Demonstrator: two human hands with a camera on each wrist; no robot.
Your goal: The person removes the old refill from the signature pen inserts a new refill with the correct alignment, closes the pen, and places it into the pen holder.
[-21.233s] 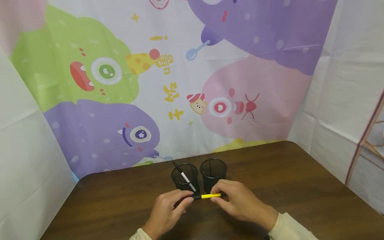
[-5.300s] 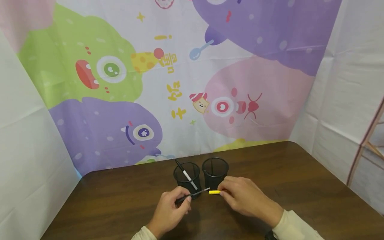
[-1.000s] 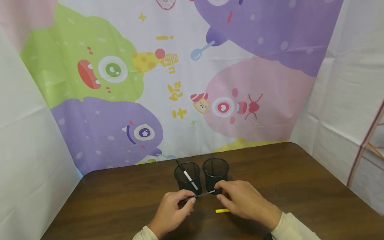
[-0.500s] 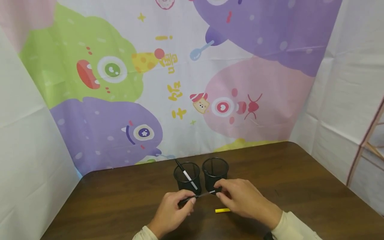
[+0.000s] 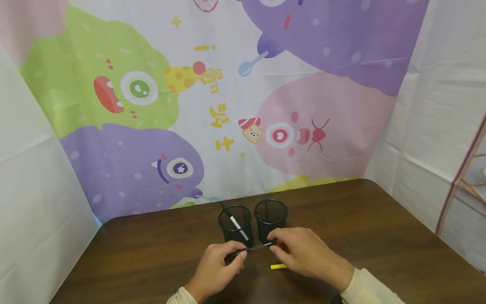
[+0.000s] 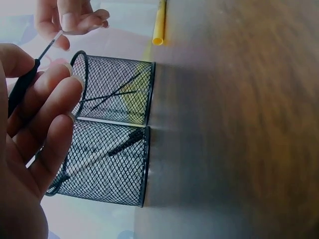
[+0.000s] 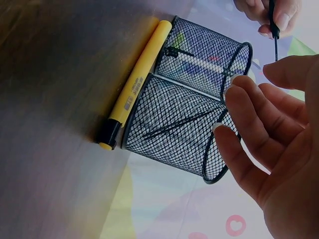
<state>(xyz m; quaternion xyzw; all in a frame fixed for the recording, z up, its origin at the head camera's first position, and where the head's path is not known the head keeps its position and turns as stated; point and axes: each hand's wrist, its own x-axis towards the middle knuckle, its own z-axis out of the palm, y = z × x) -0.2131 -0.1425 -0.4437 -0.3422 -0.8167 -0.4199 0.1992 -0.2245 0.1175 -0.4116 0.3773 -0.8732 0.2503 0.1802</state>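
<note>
My left hand [image 5: 218, 268] grips the black section of a pen [image 6: 22, 87], from which a thin refill [image 5: 260, 246] sticks out to the right. The thumb and index finger of my right hand [image 5: 309, 255] pinch the refill's light far end. Below that hand, the pen's yellow barrel [image 7: 142, 74] lies on the table, its black end [image 7: 108, 132] hidden behind the hand in the head view. In the left wrist view its hollow open end shows.
Two black mesh cups stand just behind my hands. A white and black marker [image 5: 235, 221] leans in the left cup [image 5: 228, 236]; thin dark strokes show through the mesh of the right cup [image 7: 174, 112]. A printed cloth [image 5: 231, 169] hangs behind the wooden table [image 5: 152, 240].
About five seconds ago my right hand held the yellow barrel beside the refill; since then the barrel was laid down and that hand took the refill's end. Over the last second almost nothing moves.
</note>
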